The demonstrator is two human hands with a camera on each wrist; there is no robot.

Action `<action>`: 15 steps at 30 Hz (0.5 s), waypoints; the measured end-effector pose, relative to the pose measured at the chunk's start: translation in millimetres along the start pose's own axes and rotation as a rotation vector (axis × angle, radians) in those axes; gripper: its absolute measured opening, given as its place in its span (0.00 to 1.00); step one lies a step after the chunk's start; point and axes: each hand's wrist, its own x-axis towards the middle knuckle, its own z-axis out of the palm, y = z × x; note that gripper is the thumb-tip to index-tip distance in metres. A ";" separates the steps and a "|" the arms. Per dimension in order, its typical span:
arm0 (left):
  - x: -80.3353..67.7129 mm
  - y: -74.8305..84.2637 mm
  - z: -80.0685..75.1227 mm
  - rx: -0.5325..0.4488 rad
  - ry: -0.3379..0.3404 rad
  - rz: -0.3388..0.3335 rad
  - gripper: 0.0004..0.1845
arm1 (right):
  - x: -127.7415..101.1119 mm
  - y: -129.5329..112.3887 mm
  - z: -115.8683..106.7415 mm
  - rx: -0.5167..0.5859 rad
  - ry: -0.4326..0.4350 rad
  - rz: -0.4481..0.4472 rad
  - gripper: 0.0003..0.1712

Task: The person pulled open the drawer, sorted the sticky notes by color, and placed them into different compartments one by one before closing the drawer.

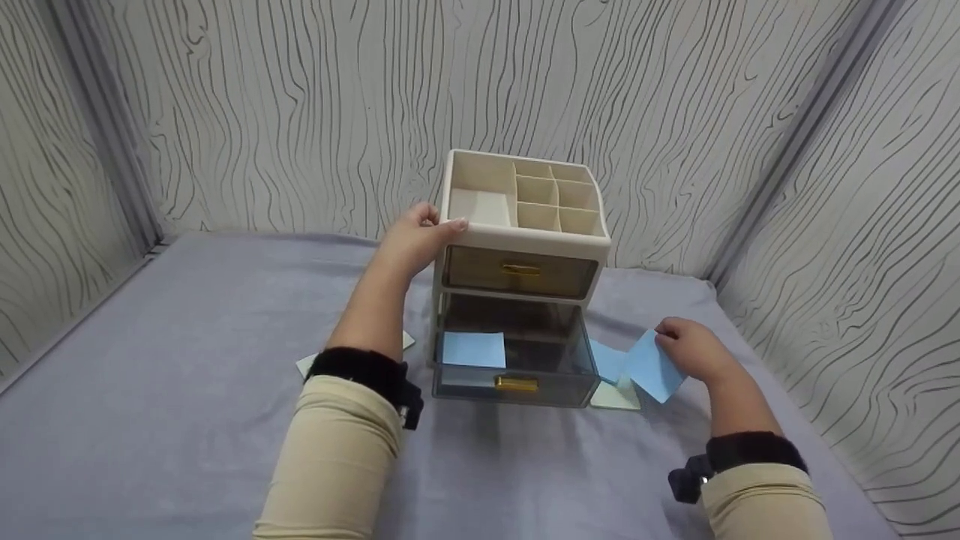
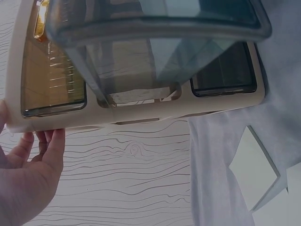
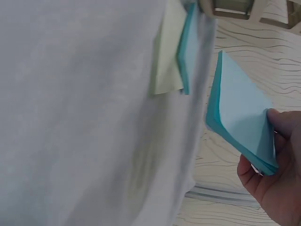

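Note:
A white desktop drawer organizer [image 1: 529,238] stands mid-table, its lower smoky drawer [image 1: 551,352] pulled out. Inside that drawer, at the left, lies a blue sticky note pad [image 1: 474,350]. My left hand [image 1: 415,241] grips the organizer's upper left side, thumb over the top front edge and fingers against the side. To the right, my right hand [image 1: 696,347] pinches another blue sticky note pad [image 3: 242,106] by one corner, above the table. Below it, beside the organizer, lie a further blue pad [image 1: 607,358] and a pale green pad [image 1: 616,396].
Pale green pads [image 2: 254,167] lie left of the organizer, partly behind my left forearm in the head view. The upper drawer [image 1: 521,271] is closed. A wood-grain patterned wall [image 1: 300,112] stands behind the cloth-covered table [image 1: 187,420].

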 end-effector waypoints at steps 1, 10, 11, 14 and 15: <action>-0.1 0.0 0.1 -0.001 0.001 0.002 0.19 | -0.5 -2.3 -3.5 0.012 0.006 -0.003 0.10; 1.5 -0.8 -0.3 -0.006 0.002 -0.008 0.19 | -5.7 -38.1 -35.4 0.056 0.043 -0.022 0.16; 1.9 -0.9 -0.2 -0.004 0.002 -0.013 0.19 | -6.1 -42.9 -38.2 0.062 0.046 -0.027 0.17; 3.0 -1.2 0.9 0.006 0.000 -0.019 0.19 | -8.3 -56.2 -46.0 0.068 0.053 -0.040 0.17; 3.0 -1.2 1.2 0.007 -0.002 -0.020 0.19 | -9.3 -60.3 -48.2 0.070 0.054 -0.050 0.17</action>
